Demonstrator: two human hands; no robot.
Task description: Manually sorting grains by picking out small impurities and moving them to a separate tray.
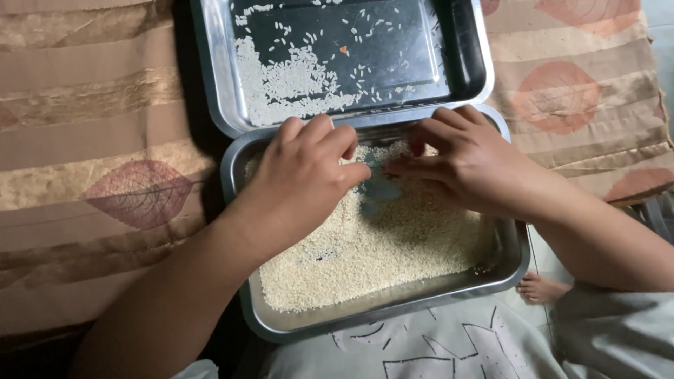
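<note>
Two steel trays lie in front of me. The near tray (516, 256) holds a thick layer of uncooked rice (379, 253). My left hand (302, 175) rests palm down on the rice at the tray's far left, fingers curled. My right hand (467, 158) lies on the rice at the far right, fingertips pointing left and almost meeting the left hand's fingers. Between the two hands a small bare patch of tray bottom shows. The far tray (210, 70) carries a smaller heap of rice grains (288, 88) at its near left, with scattered grains over the rest.
Both trays sit on a brown striped cloth with leaf prints (105, 161). My lap in grey patterned fabric (435, 344) lies under the near tray's front edge. A bare foot (540, 288) shows at the lower right, on a pale floor.
</note>
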